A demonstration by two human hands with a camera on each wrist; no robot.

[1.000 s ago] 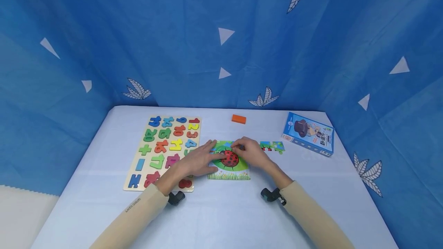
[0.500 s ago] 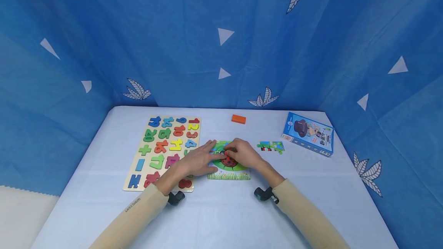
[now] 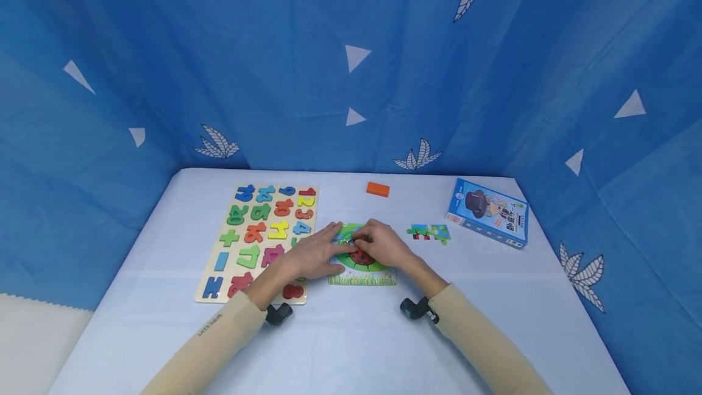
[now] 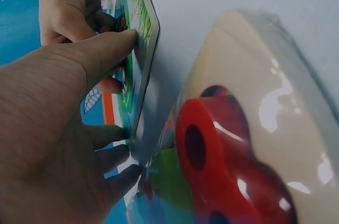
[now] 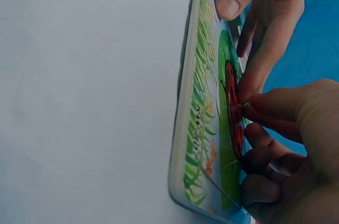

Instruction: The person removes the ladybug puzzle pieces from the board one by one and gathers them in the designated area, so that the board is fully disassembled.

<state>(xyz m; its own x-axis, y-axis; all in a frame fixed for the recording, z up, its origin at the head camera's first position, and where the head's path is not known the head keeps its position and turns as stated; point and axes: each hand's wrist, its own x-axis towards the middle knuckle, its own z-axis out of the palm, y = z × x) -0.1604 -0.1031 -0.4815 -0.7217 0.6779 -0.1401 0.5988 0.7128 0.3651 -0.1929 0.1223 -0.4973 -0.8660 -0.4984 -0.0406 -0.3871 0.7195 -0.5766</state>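
A ladybug jigsaw puzzle (image 3: 364, 278) lies in its board at the middle of the white table. My left hand (image 3: 312, 256) rests over its left side, fingers straight; its thumb (image 4: 119, 44) lies on the near grassy part and the index finger reaches onto the ladybug. My right hand (image 3: 386, 244) comes in from the right. Its thumb and index finger pinch a small puzzle piece (image 5: 244, 105), mostly hidden by the fingertips, close over the ladybug's head. The other fingers curl at the board's surface. Several loose puzzle pieces (image 3: 430, 233) sit right of the board.
On the left lies a wooden number board (image 3: 214, 267) with coloured numerals, partly under the left forearm. An orange block (image 3: 378, 189) is near the back edge. A blue game box (image 3: 488, 212) stands at the back right. Blue curtains (image 3: 307, 78) surround the table.
My right hand has moved left and slightly nearer across the puzzle, from its upper right to the ladybug's head, beside the left index fingertip. The left hand has stayed in place.
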